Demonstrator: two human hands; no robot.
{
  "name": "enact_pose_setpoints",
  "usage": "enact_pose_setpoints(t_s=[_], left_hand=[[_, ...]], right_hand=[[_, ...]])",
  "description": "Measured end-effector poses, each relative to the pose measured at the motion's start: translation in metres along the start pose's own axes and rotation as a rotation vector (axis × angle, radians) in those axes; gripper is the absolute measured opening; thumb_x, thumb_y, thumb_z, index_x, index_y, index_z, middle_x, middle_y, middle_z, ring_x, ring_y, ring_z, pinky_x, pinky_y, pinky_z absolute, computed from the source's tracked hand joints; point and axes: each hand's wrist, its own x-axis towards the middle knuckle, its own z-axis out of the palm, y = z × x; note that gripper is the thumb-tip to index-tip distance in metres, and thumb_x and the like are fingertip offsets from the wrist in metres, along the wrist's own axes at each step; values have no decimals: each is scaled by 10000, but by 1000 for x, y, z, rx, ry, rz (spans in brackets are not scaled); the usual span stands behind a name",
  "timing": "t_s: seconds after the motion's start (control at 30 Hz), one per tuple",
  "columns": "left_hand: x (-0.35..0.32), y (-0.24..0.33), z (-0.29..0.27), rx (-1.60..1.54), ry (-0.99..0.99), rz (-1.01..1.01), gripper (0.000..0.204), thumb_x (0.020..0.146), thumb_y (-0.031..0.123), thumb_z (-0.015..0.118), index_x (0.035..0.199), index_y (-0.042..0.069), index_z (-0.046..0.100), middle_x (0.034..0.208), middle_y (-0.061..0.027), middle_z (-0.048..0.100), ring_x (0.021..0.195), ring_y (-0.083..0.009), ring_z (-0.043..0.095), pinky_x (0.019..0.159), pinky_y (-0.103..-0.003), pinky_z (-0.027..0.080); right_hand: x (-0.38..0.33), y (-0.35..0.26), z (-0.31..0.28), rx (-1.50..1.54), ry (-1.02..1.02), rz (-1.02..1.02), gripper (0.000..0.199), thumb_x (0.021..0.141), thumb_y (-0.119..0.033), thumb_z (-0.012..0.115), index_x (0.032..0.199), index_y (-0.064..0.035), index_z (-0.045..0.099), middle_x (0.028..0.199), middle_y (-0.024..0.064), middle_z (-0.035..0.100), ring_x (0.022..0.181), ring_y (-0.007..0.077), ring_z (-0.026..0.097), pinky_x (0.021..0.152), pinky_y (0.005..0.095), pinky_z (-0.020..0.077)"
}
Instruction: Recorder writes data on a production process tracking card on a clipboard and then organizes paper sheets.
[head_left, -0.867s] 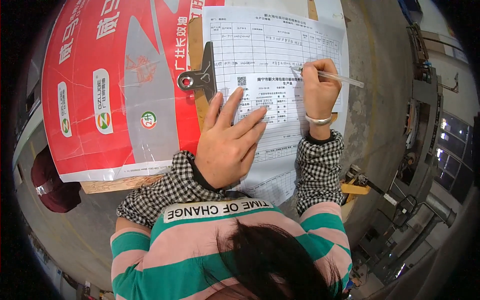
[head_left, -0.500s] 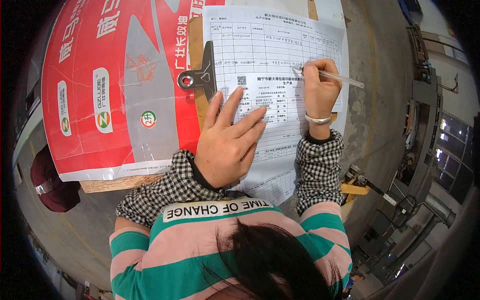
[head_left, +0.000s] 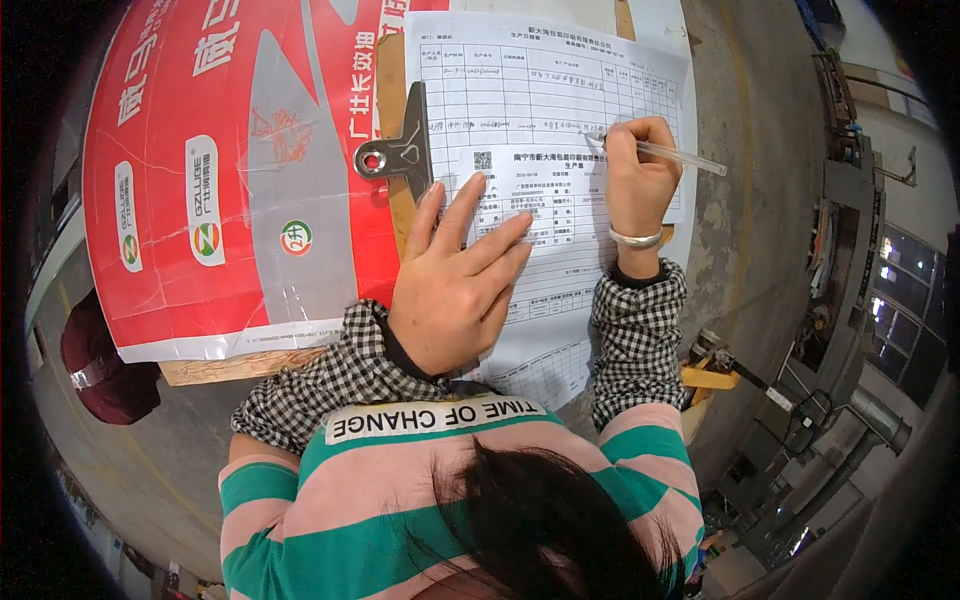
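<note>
My left hand (head_left: 455, 280) lies flat with fingers spread on a stack of white printed forms (head_left: 545, 90), pressing them down near the lower middle. My right hand (head_left: 638, 180) grips a clear pen (head_left: 672, 154), its tip touching a row of the top form's table. A silver bracelet circles that wrist. A grey metal clip (head_left: 397, 153) pins the papers' left edge to a wooden board (head_left: 240, 365). Both forearms wear black-and-white checked sleeves.
A large red and grey printed plastic sack (head_left: 235, 180) lies flat to the left of the papers. A dark red round object (head_left: 100, 365) sits at the lower left on the concrete floor. A yellow pallet jack (head_left: 715, 375) and machinery (head_left: 850, 250) stand at the right.
</note>
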Motion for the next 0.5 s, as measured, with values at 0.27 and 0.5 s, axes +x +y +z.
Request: enact_pose_setpoints(t_s=[0.27, 0.5], left_hand=[[0, 0, 0, -6, -2, -2, 259, 701, 89, 605, 955, 37, 628, 1168, -54, 553, 1230, -373, 352, 1034, -541, 186], [0, 0, -1, -7, -14, -2, 263, 704, 85, 601, 961, 37, 625, 1168, -53, 552, 1231, -374, 351, 1034, -542, 185]], right_hand=[[0, -1, 0, 23, -4, 25, 101, 755, -17, 553, 668, -7, 503, 575, -10, 508, 522, 47, 421, 465, 209, 341], [0, 0, 0, 54, 0, 32, 118, 757, -29, 559, 663, -6, 492, 569, -13, 498, 532, 45, 419, 473, 214, 340]])
